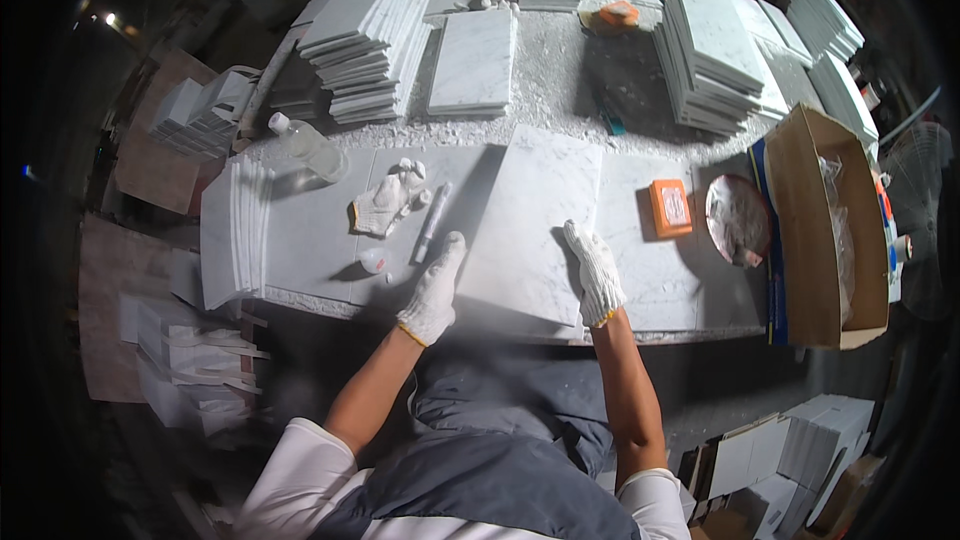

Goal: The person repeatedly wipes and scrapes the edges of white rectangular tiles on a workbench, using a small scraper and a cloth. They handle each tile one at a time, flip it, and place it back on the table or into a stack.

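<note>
A white marble tile (528,230) with faint grey veins lies between my hands, its near edge over the bench's front. My left hand (432,292), in a white knit glove, holds the tile's near left edge. On the opposite edge is my right hand (597,275), gloved too, fingers along the side and the underside hidden. Left of the tile are a white pen-shaped stick (433,223), a spare knit glove (390,200) and a small clear cup (374,260). An orange block (670,208) with a pale label sits to the right, beside a round dish (738,220).
Tall tile stacks stand at the back left (365,40) and back right (710,55). A clear bottle (310,148) and upright tiles (245,230) are at the left. At the right is an open cardboard box (850,230). White chips cover the bench's middle strip (555,75).
</note>
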The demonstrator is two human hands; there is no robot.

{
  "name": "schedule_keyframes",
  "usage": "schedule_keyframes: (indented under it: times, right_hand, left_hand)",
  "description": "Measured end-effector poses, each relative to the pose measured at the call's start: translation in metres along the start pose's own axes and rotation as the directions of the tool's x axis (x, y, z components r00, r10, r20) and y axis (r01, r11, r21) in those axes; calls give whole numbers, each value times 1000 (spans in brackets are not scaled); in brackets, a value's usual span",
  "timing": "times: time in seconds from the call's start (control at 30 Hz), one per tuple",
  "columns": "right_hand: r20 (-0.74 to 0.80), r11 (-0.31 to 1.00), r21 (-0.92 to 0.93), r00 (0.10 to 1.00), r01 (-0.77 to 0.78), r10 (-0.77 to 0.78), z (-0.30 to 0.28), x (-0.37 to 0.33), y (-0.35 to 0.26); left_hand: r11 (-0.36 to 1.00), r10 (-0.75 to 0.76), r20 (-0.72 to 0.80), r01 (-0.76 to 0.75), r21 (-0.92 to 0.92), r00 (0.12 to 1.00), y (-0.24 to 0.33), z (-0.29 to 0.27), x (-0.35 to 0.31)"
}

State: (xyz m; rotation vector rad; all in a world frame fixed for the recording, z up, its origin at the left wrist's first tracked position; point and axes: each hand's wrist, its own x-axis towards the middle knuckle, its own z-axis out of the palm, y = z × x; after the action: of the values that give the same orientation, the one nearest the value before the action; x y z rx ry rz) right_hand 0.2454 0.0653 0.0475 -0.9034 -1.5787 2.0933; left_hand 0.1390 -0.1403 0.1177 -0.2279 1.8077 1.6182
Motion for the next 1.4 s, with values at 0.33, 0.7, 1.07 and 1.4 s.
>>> schedule_keyframes:
  times: [0.33, 0.7, 1.07, 1.4]
  right_hand:
    - [198, 899, -128, 899, 420, -392, -35, 143, -78]
    - [-13, 1000, 4, 1000, 6, -6, -13, 305, -95]
    - [139, 983, 181, 989, 21, -47, 10, 404, -78]
    - [200, 977, 65, 956, 205, -214, -9, 429, -62]
  left_hand:
    - [49, 740, 88, -183, 982, 667, 42, 79, 184]
    - [-117, 768, 339, -402, 908, 543, 64, 84, 194]
    - [-169, 813, 399, -484, 859, 423, 67, 81, 205]
    - [-199, 824, 424, -508, 838, 375, 67, 80, 207]
